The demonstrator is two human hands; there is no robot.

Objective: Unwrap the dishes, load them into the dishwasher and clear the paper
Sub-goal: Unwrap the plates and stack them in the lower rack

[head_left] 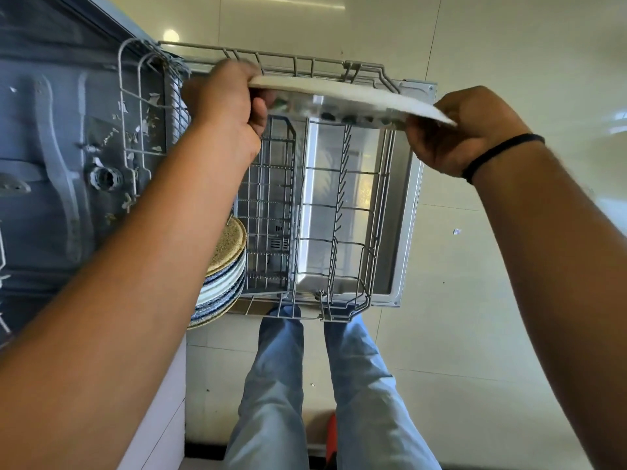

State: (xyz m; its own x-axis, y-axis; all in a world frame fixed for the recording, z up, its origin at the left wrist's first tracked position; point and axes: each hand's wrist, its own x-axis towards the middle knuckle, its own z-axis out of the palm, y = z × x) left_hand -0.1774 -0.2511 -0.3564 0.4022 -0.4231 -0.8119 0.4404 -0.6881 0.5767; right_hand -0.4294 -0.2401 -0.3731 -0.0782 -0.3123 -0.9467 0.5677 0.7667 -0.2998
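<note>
I hold a large white plate [342,96] edge-on above the pulled-out lower dishwasher rack [336,212]. My left hand [224,100] grips its left rim, fingers curled under it. My right hand [464,130], with a black band on the wrist, pinches the right rim. Several plates [224,269], speckled tan, white and blue-patterned, stand packed in the rack's near-left part, partly hidden by my left forearm. The rest of the rack's tines stand bare.
The open dishwasher door [403,232] lies under the rack. The dishwasher tub [51,147] is at the left, with paper scraps [142,123] scattered inside. My legs in jeans [305,385] stand at the door's near edge. A small scrap [456,231] lies on the tiled floor.
</note>
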